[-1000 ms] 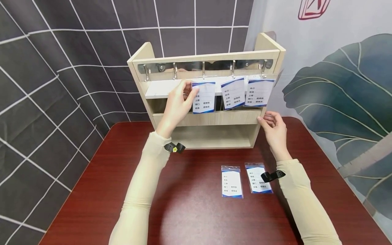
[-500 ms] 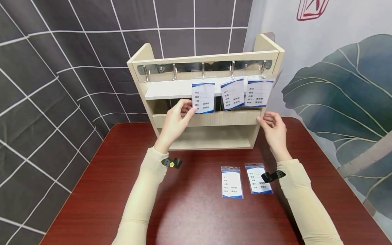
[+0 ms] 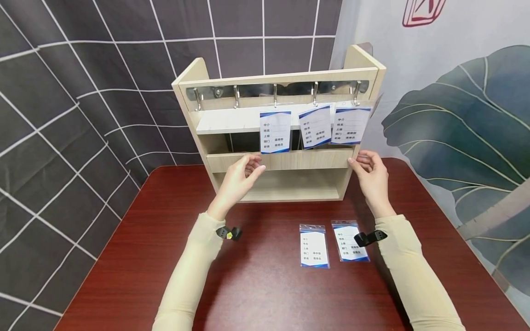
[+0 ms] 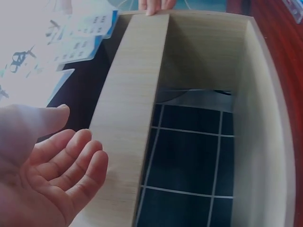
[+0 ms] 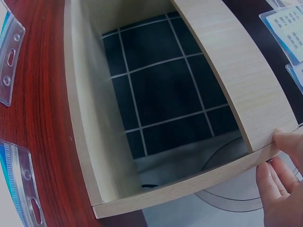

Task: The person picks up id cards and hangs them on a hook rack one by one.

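My left hand (image 3: 239,180) hovers before the wooden rack's crossboard (image 3: 306,159), its fingers loosely bent and nothing between them. Just above it hangs a clear-sleeved name badge (image 3: 275,133) at the middle hook (image 3: 275,95). Two more badges hang to its right, a tilted badge (image 3: 315,126) and an end badge (image 3: 350,126). My right hand (image 3: 371,180) grips the right side panel of the rack; in the right wrist view the thumb (image 5: 288,142) lies at the front edge and the fingers (image 5: 271,182) against the outer face.
Two badges lie flat on the red-brown table, a left badge (image 3: 313,248) and a right badge (image 3: 347,241) partly covered by the right wrist's black strap (image 3: 370,237). Two bare hooks, an outer hook (image 3: 197,99) and an inner hook (image 3: 237,95), are on the rack's left.
My left hand has let go of the middle badge and moved down below it, in front of the crossboard. The badge stays hanging. My right hand keeps its place on the rack.
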Tool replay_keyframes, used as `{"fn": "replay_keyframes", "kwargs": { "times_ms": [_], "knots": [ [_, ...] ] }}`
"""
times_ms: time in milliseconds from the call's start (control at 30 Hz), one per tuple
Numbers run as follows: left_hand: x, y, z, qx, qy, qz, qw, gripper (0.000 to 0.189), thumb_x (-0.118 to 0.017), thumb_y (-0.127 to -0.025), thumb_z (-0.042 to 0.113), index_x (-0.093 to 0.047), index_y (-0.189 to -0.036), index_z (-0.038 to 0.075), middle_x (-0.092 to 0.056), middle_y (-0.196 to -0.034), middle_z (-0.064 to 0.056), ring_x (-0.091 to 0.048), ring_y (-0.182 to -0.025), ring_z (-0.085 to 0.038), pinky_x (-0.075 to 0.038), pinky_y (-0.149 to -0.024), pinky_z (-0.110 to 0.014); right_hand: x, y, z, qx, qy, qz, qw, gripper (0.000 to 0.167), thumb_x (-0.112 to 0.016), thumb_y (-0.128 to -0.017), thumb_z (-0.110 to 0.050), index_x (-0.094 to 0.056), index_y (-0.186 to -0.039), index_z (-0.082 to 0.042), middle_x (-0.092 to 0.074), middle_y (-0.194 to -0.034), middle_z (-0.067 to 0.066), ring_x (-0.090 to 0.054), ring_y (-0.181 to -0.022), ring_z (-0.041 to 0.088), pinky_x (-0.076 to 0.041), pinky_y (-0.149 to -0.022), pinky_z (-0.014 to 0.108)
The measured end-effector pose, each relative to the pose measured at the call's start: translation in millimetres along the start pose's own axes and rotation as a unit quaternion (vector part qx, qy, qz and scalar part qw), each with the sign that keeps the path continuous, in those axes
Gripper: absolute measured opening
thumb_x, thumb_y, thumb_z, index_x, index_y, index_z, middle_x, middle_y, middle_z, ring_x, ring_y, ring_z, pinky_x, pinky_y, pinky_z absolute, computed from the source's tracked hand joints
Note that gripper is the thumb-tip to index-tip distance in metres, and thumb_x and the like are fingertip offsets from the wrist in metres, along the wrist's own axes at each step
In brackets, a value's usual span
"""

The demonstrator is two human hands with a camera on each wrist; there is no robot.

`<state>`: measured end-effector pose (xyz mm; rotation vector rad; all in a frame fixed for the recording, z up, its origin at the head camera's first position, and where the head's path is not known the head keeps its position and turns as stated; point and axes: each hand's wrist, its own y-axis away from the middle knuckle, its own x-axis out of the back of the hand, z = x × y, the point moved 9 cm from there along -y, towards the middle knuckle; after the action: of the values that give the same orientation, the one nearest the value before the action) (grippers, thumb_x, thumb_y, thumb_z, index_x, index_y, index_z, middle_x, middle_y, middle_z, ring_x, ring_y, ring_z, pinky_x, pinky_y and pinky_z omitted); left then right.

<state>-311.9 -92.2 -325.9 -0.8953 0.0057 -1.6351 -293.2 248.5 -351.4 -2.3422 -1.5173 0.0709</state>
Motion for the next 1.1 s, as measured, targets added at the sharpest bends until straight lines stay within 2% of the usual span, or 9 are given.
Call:
{"fn": "replay_keyframes", "kwargs": {
  "times_ms": [200, 433, 767, 900, 1100],
  "knots": [
    [-6.7, 6.7, -7.1, 0.021, -0.001, -0.019, 0.9996, 0.028, -0.066, -0.099, 0.019, -0.062, -0.121, 0.001, -0.067, -0.101, -0.009, -0.063, -0.092, -0.019, -0.054, -0.084, -0.033, 0.0, 0.0, -0.2, 0.002, 0.000, -0.001, 1.0000, 0.035, -0.071, -0.094, -0.009, -0.057, -0.123, 0.003, -0.060, -0.101, -0.007, -0.059, -0.092, 0.003, -0.046, -0.082, 0.013],
    [-15.8, 9.3, -8.6, 0.024, -0.004, -0.035, 0.9991, 0.029, -0.067, -0.098, 0.019, -0.063, -0.120, 0.000, -0.067, -0.100, -0.009, -0.063, -0.091, -0.020, -0.054, -0.084, -0.032, 0.4, 0.3, -0.1, -0.003, 0.005, -0.001, 1.0000, 0.037, -0.071, -0.094, -0.009, -0.056, -0.126, 0.003, -0.061, -0.104, -0.003, -0.058, -0.093, 0.003, -0.046, -0.083, 0.012],
    [-47.6, 13.5, -8.8, 0.020, -0.011, -0.086, 0.9960, 0.026, -0.068, -0.098, 0.017, -0.063, -0.117, 0.002, -0.067, -0.100, -0.009, -0.065, -0.091, -0.019, -0.053, -0.081, -0.029, 0.1, 1.8, -4.1, 0.004, -0.001, 0.000, 1.0000, 0.035, -0.070, -0.094, -0.007, -0.057, -0.124, 0.005, -0.061, -0.102, -0.003, -0.059, -0.093, 0.005, -0.046, -0.082, 0.013],
    [-61.6, 15.7, -9.9, 0.026, -0.021, -0.118, 0.9925, 0.026, -0.069, -0.097, 0.019, -0.063, -0.118, 0.003, -0.068, -0.103, -0.007, -0.065, -0.092, -0.018, -0.053, -0.082, -0.029, -0.1, 0.1, -1.0, -0.002, -0.002, 0.000, 1.0000, 0.035, -0.070, -0.094, -0.008, -0.057, -0.124, 0.003, -0.060, -0.103, -0.004, -0.058, -0.093, 0.005, -0.046, -0.083, 0.013],
    [-83.0, 20.3, -8.6, 0.012, -0.034, -0.161, 0.9864, 0.028, -0.068, -0.097, 0.021, -0.063, -0.119, 0.004, -0.068, -0.106, -0.007, -0.064, -0.092, -0.018, -0.053, -0.082, -0.027, -1.2, -3.0, 7.4, -0.019, 0.002, -0.001, 0.9998, 0.038, -0.071, -0.095, -0.012, -0.056, -0.127, 0.001, -0.060, -0.106, -0.004, -0.058, -0.096, 0.005, -0.045, -0.085, 0.014]
  ]
}}
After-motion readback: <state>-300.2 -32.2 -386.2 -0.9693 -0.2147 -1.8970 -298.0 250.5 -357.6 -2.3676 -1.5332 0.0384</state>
